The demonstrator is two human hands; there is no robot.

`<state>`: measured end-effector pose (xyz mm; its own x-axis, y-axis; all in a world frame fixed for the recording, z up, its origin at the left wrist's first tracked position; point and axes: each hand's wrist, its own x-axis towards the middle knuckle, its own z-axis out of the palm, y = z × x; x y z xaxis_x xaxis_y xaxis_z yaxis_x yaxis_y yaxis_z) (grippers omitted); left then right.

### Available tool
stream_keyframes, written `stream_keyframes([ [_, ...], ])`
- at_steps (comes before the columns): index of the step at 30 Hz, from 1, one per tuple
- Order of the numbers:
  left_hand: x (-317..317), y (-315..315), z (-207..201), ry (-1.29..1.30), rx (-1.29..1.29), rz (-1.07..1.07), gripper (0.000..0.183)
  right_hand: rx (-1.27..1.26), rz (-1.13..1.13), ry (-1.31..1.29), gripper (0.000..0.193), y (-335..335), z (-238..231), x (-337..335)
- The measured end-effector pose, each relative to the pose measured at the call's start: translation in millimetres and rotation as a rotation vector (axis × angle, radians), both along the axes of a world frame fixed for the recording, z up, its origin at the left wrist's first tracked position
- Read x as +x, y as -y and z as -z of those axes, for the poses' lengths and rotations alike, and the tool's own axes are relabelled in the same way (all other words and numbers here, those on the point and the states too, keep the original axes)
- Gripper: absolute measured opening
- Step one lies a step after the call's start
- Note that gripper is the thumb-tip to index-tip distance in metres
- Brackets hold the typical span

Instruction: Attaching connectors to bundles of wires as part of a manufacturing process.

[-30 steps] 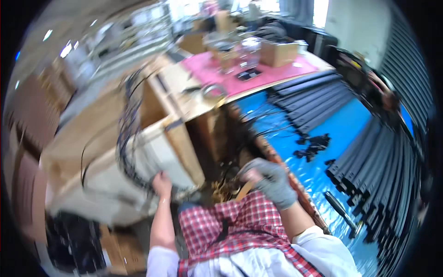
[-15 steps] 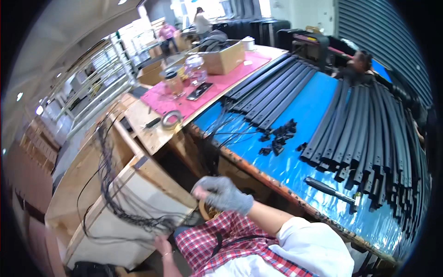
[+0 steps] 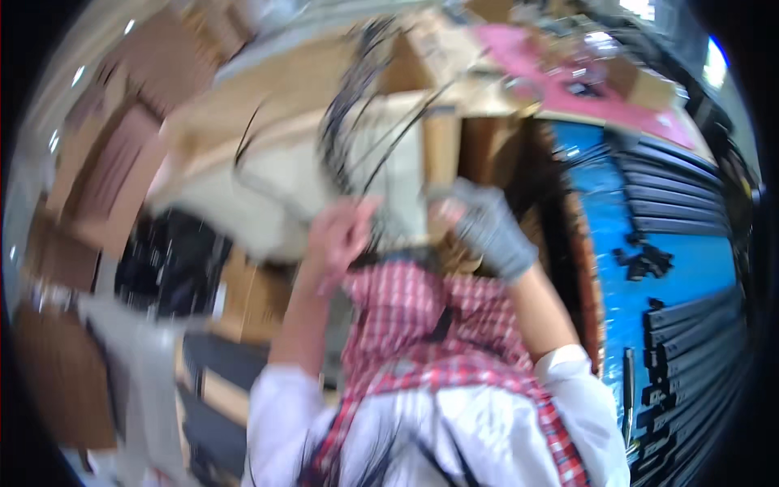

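My bare left hand (image 3: 339, 239) is raised over my lap, its fingers closed at the lower end of a thin black cable (image 3: 402, 136). That cable belongs to a loose bundle of black cables (image 3: 337, 134) draped over a pale wooden board (image 3: 276, 183). My right hand (image 3: 491, 229), in a grey knit glove with bare fingertips, is level with the left and apart from it. Its fingers are curled in toward the thumb; motion blur hides whatever is between them. Below both hands lies a red checked apron (image 3: 398, 308) over my lap.
At right, a blue-covered table (image 3: 694, 264) bears rows of black bars (image 3: 677, 191) and small black parts (image 3: 643, 260). A pink sheet (image 3: 560, 89) with a cardboard box (image 3: 649, 89) is behind. Cartons (image 3: 122, 178) stand at left, and a black chair (image 3: 219, 361) is close by my left arm.
My view has swung left, so the table moved to the picture's right. My left hand has risen from the board's lower edge to near the gloved right hand. The cable bundle now hangs above the hands.
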<state>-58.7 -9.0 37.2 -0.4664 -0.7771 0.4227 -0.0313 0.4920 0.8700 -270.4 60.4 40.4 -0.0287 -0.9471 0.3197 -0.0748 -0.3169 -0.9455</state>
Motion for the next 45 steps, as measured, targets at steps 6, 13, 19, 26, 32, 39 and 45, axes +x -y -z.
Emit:
stream_keyframes([
  [6,-28,7,-32,-0.185,0.791,0.426,0.029,-0.032,0.001,-0.064,0.038,15,-15,19],
  [13,-36,9,-24,-0.27,1.04,0.643,0.026,0.066,0.052,0.084,0.04,37,6,3],
  [19,-25,26,-32,-0.167,1.078,0.548,0.025,0.007,-0.111,0.776,0.038,35,30,25],
  [26,-12,32,-42,-0.066,0.861,0.601,0.021,0.044,-0.1,0.163,0.036,30,18,40],
  [32,-13,37,-47,-0.106,0.883,0.536,0.021,0.145,-0.076,0.21,0.024,36,28,36],
  [39,-13,40,-55,-0.153,0.835,0.515,0.022,0.076,0.06,-0.158,0.018,43,68,18],
  [45,-10,48,-57,-0.248,0.839,0.709,0.025,0.411,0.029,-1.282,0.043,22,191,-57],
])
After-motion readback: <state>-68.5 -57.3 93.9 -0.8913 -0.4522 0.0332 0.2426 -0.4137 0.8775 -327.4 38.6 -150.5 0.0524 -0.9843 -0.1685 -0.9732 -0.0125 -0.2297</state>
